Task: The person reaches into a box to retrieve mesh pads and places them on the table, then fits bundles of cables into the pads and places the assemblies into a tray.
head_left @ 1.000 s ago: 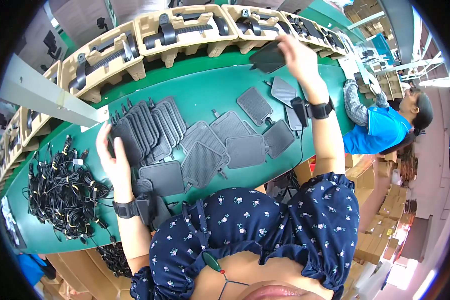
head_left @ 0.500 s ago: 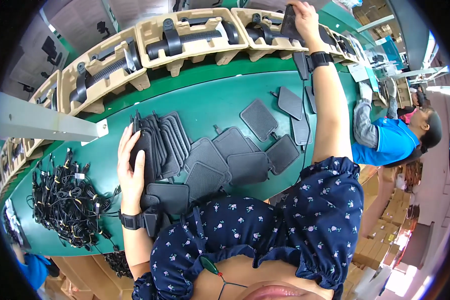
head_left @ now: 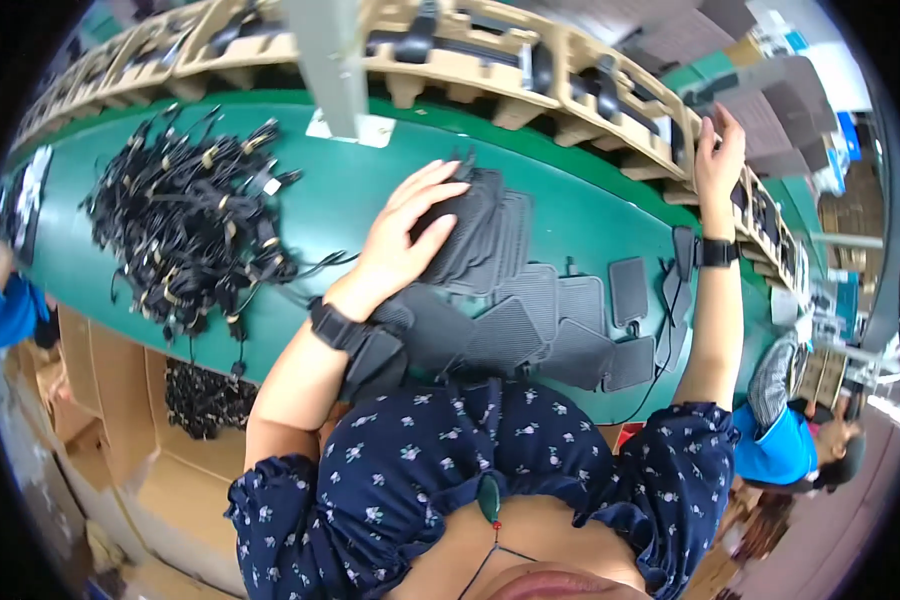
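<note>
While moulded tan pulp trays [head_left: 490, 60] line the green bench [head_left: 370, 190] at twelve o'clock, the left hand [head_left: 405, 240] lies with fingers spread on ribbed black pads [head_left: 490, 235]; the right hand [head_left: 718, 160], fingers loosely apart, touches a tray at two o'clock.

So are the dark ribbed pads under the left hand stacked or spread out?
Stacked: the left hand rests on a fanned, overlapping pile of ribbed pads; other pads lie nearby on the green table.

A white rectangular label [head_left: 355, 128] lies on the green bench [head_left: 350, 190] at the post's foot, and open brown cardboard boxes [head_left: 160, 470] stand lower left.
</note>
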The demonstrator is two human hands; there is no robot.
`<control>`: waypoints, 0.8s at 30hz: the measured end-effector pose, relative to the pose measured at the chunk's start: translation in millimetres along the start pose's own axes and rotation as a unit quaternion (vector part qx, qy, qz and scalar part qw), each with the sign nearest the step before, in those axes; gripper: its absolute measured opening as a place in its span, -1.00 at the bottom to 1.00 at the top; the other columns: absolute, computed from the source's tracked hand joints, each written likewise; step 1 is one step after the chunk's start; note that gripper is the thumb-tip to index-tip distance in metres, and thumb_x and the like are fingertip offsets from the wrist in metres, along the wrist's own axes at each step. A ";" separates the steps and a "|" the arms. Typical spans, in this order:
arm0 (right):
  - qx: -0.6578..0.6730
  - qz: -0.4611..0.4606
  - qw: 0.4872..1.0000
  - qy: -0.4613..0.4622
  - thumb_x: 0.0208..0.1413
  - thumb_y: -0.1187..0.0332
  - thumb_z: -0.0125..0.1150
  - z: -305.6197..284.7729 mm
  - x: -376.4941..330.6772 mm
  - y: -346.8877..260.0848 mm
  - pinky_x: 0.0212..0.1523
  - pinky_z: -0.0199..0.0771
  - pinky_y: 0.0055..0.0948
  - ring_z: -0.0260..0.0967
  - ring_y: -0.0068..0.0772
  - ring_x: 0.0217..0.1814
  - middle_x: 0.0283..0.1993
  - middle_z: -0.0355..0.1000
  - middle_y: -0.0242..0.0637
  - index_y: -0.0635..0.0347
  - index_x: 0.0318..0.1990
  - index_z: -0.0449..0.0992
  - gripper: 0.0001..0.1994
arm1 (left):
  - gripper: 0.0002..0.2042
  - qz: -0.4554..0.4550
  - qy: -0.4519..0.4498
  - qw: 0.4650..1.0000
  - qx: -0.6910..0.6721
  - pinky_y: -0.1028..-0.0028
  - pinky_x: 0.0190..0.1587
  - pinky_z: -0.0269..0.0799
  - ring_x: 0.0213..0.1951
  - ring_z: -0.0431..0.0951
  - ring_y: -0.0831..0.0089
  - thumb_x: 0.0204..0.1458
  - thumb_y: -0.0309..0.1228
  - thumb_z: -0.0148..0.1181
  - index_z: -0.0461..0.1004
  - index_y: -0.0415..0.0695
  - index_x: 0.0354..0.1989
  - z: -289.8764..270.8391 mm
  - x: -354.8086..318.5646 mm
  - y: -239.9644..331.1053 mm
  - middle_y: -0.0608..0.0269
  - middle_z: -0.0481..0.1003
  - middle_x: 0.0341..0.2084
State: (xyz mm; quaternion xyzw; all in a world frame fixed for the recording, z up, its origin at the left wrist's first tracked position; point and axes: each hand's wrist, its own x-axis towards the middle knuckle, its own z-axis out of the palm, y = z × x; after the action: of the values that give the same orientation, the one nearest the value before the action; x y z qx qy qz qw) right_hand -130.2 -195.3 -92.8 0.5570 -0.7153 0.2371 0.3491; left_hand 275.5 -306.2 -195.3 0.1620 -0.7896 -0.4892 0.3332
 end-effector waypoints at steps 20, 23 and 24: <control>0.339 -0.581 0.706 -0.220 -0.19 0.37 0.02 17.0 -24.5 -484.5 -0.26 0.20 -0.58 0.18 -0.52 -0.24 -0.40 0.24 -0.50 0.05 -0.48 0.40 -0.92 | -0.64 0.104 0.123 0.987 0.017 0.18 0.23 -0.11 0.20 0.07 0.11 0.01 -0.24 -0.01 0.31 -0.16 -0.05 23.3 -1.3 -30.1 0.02 0.23 0.07; 0.287 -0.585 0.723 -0.229 -0.22 0.31 0.08 13.0 -18.9 -483.2 -0.25 0.17 -0.55 0.18 -0.50 -0.23 -0.40 0.25 -0.50 0.04 -0.50 0.43 -0.91 | -0.64 0.128 0.131 0.982 0.048 0.19 0.24 -0.11 0.21 0.07 0.12 0.00 -0.26 0.00 0.30 -0.16 -0.05 20.8 -0.9 -31.6 0.04 0.23 0.07; 0.277 -0.579 0.730 -0.237 -0.23 0.28 0.11 9.8 -13.1 -480.6 -0.25 0.16 -0.53 0.18 -0.49 -0.23 -0.41 0.25 -0.50 0.03 -0.51 0.43 -0.90 | -0.64 0.134 0.130 0.981 0.045 0.19 0.24 -0.11 0.21 0.07 0.12 0.00 -0.26 0.00 0.30 -0.16 -0.05 18.9 -0.9 -28.7 0.04 0.23 0.07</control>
State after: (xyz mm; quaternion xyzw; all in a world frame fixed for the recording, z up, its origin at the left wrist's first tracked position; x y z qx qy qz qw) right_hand 331.8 -322.7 -133.0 0.9732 -0.2166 0.0372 0.0681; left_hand 261.2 -306.6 -226.5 0.1317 -0.7752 -0.3793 0.4878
